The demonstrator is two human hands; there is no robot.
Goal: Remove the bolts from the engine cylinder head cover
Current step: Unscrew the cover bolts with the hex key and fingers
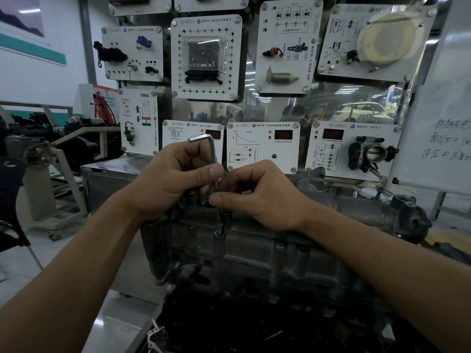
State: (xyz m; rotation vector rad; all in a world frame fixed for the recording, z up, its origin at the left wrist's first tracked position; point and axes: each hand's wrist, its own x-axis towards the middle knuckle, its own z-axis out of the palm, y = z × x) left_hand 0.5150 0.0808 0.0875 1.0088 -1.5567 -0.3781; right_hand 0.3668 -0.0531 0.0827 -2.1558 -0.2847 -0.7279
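The grey metal cylinder head cover [267, 240] lies across the middle of the head view, on top of the dark engine. My left hand [175, 179] grips a silver L-shaped hex key [207, 146], whose short arm sticks up and to the left above my fist. My right hand [262, 194] meets it from the right, thumb and fingers pinching a small dark part at the key's lower end; what it is stays hidden. Just below the hands a bolt [219, 229] stands in a boss on the cover's near edge. Two more bolts [331, 186] stick up at the far right.
A display wall of white sensor panels [206, 57] stands right behind the engine, with a throttle body panel [356, 151] at the right. A whiteboard [443, 123] leans at the far right. A steel cabinet [109, 179] and engine stands [58, 159] fill the left.
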